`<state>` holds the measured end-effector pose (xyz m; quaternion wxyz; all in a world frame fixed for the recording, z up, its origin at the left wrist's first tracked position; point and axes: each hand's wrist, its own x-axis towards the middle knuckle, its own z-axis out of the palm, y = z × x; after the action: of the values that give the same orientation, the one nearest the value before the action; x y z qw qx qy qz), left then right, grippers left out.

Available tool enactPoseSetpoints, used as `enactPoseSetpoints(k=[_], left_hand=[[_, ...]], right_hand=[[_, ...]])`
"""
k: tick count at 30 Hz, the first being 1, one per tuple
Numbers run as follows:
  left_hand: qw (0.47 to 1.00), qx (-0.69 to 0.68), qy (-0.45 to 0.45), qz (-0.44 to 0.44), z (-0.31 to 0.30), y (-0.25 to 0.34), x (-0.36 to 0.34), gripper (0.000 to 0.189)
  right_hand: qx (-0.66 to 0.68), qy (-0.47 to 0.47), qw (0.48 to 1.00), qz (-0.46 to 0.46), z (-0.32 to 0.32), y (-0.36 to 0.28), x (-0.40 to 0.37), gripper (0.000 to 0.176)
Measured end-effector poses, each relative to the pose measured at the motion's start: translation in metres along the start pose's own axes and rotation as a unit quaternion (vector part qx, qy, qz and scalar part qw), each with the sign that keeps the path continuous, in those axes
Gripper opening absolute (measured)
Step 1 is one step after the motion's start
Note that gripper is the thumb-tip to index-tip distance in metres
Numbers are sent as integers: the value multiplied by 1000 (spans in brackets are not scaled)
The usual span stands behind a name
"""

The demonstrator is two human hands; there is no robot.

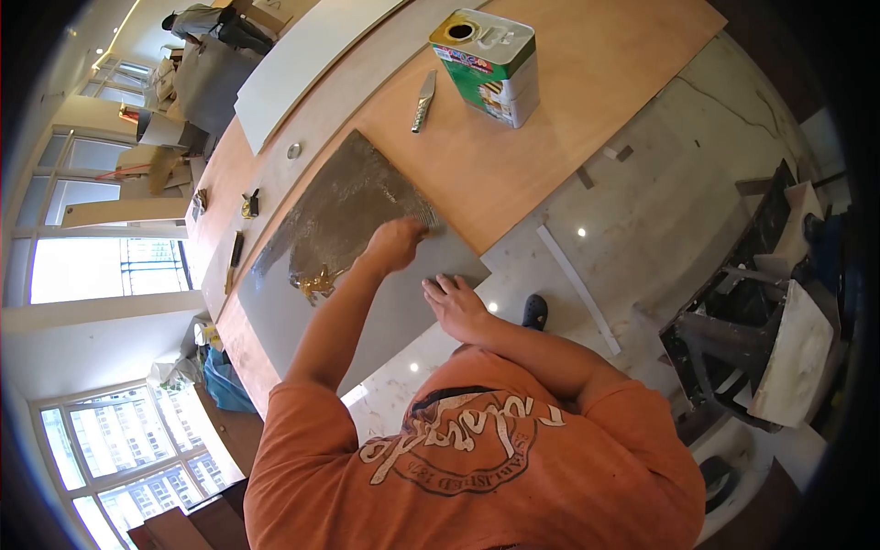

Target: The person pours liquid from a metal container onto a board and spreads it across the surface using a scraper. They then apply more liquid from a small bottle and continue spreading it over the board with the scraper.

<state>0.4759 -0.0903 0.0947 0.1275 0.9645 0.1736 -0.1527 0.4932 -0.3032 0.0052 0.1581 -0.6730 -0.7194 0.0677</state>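
My left hand point(394, 244) is closed around a small flat spreader point(429, 218), mostly hidden by the fingers, at the right edge of a grey sheet point(367, 321). A wet brownish film point(344, 197) covers the sheet's far part, and a yellow puddle of glue point(316, 284) lies left of my wrist. My right hand point(456, 307) rests on the sheet's near right corner, fingers stretched out, holding nothing. Beyond the sheet, a green and white metal can point(490, 73) stands upright on a wooden board point(587, 82). A scraper with a patterned handle point(423, 103) lies left of it.
A yellow and black utility knife point(235, 261), a small yellow-black object point(249, 203) and a ring-shaped roll point(293, 150) lie to the left. Pale panels point(312, 64) lie behind. A white strip point(577, 289) is on the floor. A dark frame point(733, 321) stands right. Another person point(220, 23) is far back.
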Motion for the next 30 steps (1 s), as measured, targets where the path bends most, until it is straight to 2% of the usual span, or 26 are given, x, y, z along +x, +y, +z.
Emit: enactPoseSetpoints(k=[2,5,8,11,14,17,20,23,26,29,30], left_hand=[[997,-40,43,48,2,-2,-26,19],[986,-14,162,29,-15,-7,-38,22],[987,3,122,-103,-13,-10,-17,23],[968,-46,130,-210,4,-15,10,22],[975,-51,59,-208,1,18,23,23],[992,-36,105,-65,18,28,27,23],[989,-15,47,-136,-23,35,22,22],[978,-74,81,-179,-11,3,36,24],[994,-24,94,-51,-1,24,31,25],[999,-11,-2,-47,0,36,14,25],[998,-29,31,-52,1,34,8,26]], right_hand=[[14,15,1000,-3,1,1,-1,44],[14,29,999,9,3,-2,2,43],[-12,9,1000,9,-2,-7,2,44],[-35,-16,999,6,-4,-10,4,45],[-46,-25,999,10,-3,-11,3,46],[-50,-32,998,5,-5,-12,2,47],[-58,-40,998,3,-8,-10,3,47],[-62,-52,997,1,-11,-12,2,47],[-55,-45,997,2,-7,-11,3,46],[-45,-38,998,-1,-4,-10,0,45],[-43,-34,998,-2,-4,-9,1,44]])
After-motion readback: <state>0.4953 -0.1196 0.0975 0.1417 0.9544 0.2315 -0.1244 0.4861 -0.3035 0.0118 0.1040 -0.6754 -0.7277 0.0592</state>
